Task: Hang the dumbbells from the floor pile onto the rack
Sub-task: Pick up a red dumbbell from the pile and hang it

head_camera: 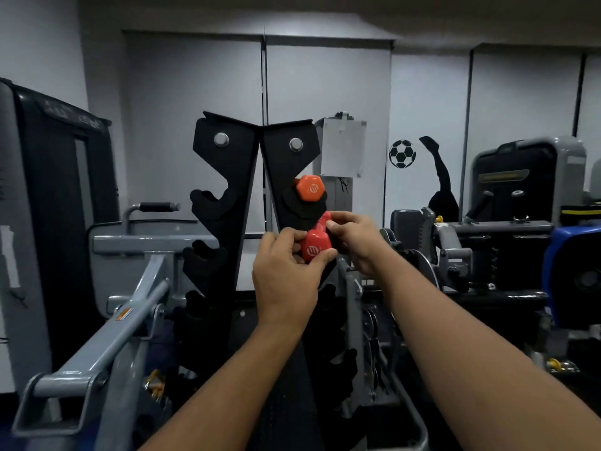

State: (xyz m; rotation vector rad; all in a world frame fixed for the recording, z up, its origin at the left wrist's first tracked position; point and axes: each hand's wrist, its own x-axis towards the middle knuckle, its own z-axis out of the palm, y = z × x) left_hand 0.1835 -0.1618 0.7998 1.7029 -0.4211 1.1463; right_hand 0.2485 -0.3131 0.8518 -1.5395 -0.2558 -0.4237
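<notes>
Both hands at the black steel rack (227, 177), holding one dumbbell.
Left hand (286, 275) and right hand (354, 242) curl around the red hex-ended dumbbell (317, 244), angled up-right just below the seated orange dumbbell (310, 188).

The rack (227, 203) keeps open left hooks; an orange dumbbell (310, 189) fills the upper right hook.
</notes>
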